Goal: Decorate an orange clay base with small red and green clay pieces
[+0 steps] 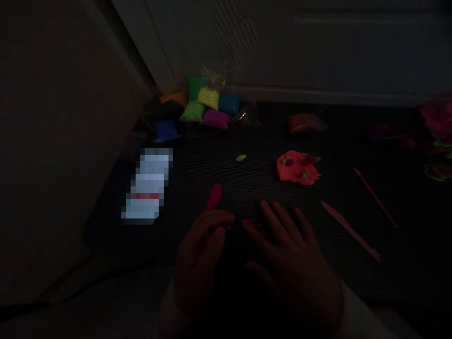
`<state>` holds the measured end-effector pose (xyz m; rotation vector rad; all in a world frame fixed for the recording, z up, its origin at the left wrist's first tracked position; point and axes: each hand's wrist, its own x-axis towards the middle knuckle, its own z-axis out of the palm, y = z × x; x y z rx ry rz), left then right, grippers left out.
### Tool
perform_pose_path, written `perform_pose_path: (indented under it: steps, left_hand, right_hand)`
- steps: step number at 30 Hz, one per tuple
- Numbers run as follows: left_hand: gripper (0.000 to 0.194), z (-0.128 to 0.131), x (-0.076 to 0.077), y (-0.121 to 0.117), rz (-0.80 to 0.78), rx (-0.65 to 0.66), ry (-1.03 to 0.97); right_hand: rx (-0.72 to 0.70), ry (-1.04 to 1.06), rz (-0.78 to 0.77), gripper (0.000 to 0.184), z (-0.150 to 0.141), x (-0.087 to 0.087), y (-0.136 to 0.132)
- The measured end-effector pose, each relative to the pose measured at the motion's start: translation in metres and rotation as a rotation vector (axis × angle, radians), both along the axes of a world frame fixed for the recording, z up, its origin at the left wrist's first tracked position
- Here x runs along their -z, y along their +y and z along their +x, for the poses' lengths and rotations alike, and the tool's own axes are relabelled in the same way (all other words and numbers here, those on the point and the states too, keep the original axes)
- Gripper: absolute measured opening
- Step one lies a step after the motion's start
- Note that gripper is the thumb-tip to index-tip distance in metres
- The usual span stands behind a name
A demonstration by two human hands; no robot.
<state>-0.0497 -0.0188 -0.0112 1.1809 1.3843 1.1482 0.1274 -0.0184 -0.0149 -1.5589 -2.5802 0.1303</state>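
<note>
Fingers spread and palm down, my right hand (293, 254) lies over the dark table. Its index fingertip is on a small red piece of modelling clay (249, 223). To its left, my left hand (201, 254) is closed, thumb and fingers drawn together; whether anything is between them is too dark to make out. Just beyond the left hand lies a dark pink oval lump of clay (214, 197). Farther back is a small light green clay piece (241, 158). An orange-red clay slab (296, 168) with dark red and green bits on it rests beyond the right hand.
A pink clay knife (349, 230) and a thin pink stick tool (376, 197) lie at right. Several bags of coloured clay (216, 119) are piled at back left, an orange bag (305, 123) apart. A lit phone (148, 186) lies left. Pink flowers (438, 117) stand far right.
</note>
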Motion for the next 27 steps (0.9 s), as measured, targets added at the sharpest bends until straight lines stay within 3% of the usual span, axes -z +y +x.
perform_pose_path:
  steps: [3,8,12,15,21,27]
  left_hand:
    - [0.017,0.000,-0.001,0.000,0.002,0.001,0.014]
    - [0.017,0.001,0.001,0.000,-0.019,-0.028,0.022]
    - [0.016,0.003,0.003,0.002,-0.008,-0.048,0.008]
    - [0.016,0.004,0.003,0.004,-0.014,-0.053,0.015]
    - [0.017,0.006,0.007,0.006,-0.031,-0.111,-0.051]
    - [0.018,0.006,0.013,0.009,-0.023,-0.160,-0.126]
  right_hand:
    - [0.111,-0.018,0.028,0.049,-0.002,0.001,0.000]
    - [-0.024,0.029,-0.021,0.050,-0.006,0.002,-0.002]
    - [0.134,0.020,0.017,0.050,0.000,0.003,0.002]
    - [0.122,0.038,0.020,0.049,0.005,0.004,0.005]
    - [0.145,0.247,0.124,0.048,0.009,0.010,0.006]
    - [0.242,0.441,0.107,0.027,-0.009,0.009,0.009]
